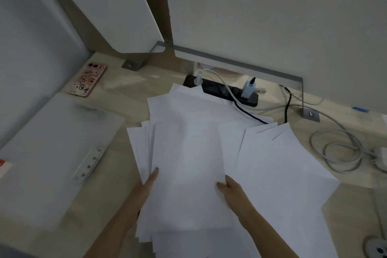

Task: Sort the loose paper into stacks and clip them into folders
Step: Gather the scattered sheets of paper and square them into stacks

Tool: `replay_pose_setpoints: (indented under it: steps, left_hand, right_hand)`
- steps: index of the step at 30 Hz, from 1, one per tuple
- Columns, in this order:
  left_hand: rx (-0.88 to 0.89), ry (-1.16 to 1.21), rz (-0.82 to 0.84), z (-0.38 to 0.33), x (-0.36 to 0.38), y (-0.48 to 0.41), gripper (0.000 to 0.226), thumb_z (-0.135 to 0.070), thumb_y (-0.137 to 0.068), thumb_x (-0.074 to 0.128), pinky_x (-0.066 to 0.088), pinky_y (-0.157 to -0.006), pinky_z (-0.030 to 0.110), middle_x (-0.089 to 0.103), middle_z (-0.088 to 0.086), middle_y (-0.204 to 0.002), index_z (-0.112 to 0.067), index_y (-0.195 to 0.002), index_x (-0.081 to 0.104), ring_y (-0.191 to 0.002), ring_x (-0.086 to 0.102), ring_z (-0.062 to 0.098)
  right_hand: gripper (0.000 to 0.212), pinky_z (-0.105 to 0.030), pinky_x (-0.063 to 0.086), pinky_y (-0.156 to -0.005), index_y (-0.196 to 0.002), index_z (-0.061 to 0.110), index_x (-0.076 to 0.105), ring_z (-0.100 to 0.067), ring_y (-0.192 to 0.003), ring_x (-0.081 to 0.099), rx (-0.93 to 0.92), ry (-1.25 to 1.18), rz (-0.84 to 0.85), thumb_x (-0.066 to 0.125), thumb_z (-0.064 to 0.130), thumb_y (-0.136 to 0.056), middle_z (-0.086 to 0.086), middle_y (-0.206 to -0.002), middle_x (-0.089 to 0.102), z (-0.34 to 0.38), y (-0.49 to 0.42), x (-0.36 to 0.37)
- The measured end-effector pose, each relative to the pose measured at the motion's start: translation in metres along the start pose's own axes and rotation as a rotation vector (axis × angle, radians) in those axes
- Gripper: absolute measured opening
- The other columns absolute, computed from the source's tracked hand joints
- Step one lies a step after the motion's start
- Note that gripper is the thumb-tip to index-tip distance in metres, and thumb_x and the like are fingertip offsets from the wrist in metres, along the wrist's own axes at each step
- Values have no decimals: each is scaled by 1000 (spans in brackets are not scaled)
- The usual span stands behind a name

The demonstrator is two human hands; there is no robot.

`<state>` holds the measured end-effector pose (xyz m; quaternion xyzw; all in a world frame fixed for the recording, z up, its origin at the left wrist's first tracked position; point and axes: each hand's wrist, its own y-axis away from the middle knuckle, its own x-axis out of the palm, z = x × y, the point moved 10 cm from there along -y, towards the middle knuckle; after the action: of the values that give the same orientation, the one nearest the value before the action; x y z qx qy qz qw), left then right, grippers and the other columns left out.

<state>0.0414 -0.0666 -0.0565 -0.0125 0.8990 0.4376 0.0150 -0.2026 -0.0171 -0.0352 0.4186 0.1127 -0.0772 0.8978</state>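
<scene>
No legible text; only unreadable doodles on the pink phone case (87, 79)

The loose paper (278, 169) is plain white blank sheets, fanned in an untidy overlapping heap across the middle of the wooden desk (129, 90), with corners pointing different ways. A top sheet (188, 174) sits roughly square on the heap. Left of the heap, apart from it, a translucent folder (52, 153) lies flat and open, its white clip strip (89, 163) near its right edge.
</scene>
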Motion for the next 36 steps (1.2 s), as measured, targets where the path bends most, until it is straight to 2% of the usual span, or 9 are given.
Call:
replay_pose_setpoints:
  steps: [2, 7, 10, 13, 17, 23, 25, 28, 36]
  left_hand:
    - [45, -99, 66, -5, 5, 3, 74, -36, -71, 77, 40, -100, 33, 54, 15, -133, -5, -131, 48, -106, 56, 25]
    - [171, -72, 89, -16, 2, 7, 44, -5, -84, 64, 36, -100, 32, 58, 4, -110, -7, -126, 50, -104, 53, 20]
    - [238, -53, 132, -35, 5, 30, 28, -16, -79, 72, 39, -97, 33, 65, -9, -95, -19, -103, 59, -92, 59, 13]
    - [274, -109, 256, -45, 13, 43, 72, -59, -38, 85, 46, -92, 32, 74, -5, -100, -26, -99, 66, -94, 68, 11]
    - [309, -105, 347, -58, 18, 52, 85, -63, -32, 84, 50, -88, 29, 72, -8, -108, -27, -107, 65, -100, 67, 10]
    - [430, -101, 298, -95, 6, 71, 64, -50, -42, 84, 52, -81, 27, 74, -11, -100, -30, -100, 67, -93, 69, 8]
    - [481, -85, 306, -111, -1, 80, 74, -51, -35, 87, 56, -72, 21, 74, -10, -99, -26, -102, 67, -91, 69, 7]
    - [526, -154, 325, -134, -8, 93, 87, -59, -28, 86, 55, -69, 15, 73, -4, -106, -22, -105, 70, -96, 69, 11]
    - [612, -196, 484, -177, 12, 141, 42, -47, -46, 85, 52, -66, 10, 74, -8, -99, -35, -85, 77, -90, 70, 6]
  right_hand:
    - [34, -26, 51, -81, -126, 15, 51, -15, -93, 60, 6, 32, 16, 47, 14, -93, 0, -106, 61, -4, -5, 2]
    - [55, -13, 41, -62, -136, 14, 42, -18, -100, 54, -34, -13, -118, 63, 22, -86, -8, -123, 51, -2, -13, -27]
    - [70, -23, 37, -89, -141, 14, 33, -23, -124, 45, -56, -53, -118, 67, 30, -83, -9, -140, 41, 2, -13, -41]
    - [79, -29, 30, -99, -146, 22, 23, -19, -134, 36, -68, -142, 6, 65, 39, -82, -1, -147, 33, 4, -11, -37]
    - [102, -39, 27, -114, -143, 33, 28, -15, -130, 41, -96, -187, 115, 68, 67, -56, 6, -141, 45, 5, -7, -30]
    - [110, -41, 27, -114, -140, 37, 34, -14, -131, 39, -117, -114, 193, 62, 82, -44, 7, -141, 43, 1, 3, -20]
    - [107, -42, 26, -114, -137, 42, 35, -13, -132, 38, -159, -107, 234, 62, 84, -42, 10, -141, 42, 8, 11, -14]
    - [91, -40, 25, -115, -132, 49, 32, -8, -131, 37, -240, -132, 290, 63, 78, -52, 14, -142, 39, 38, 20, -8]
    - [71, -29, 44, -103, -135, 31, 42, -9, -123, 53, -496, -288, 438, 69, 51, -72, 8, -135, 56, 124, 40, -8]
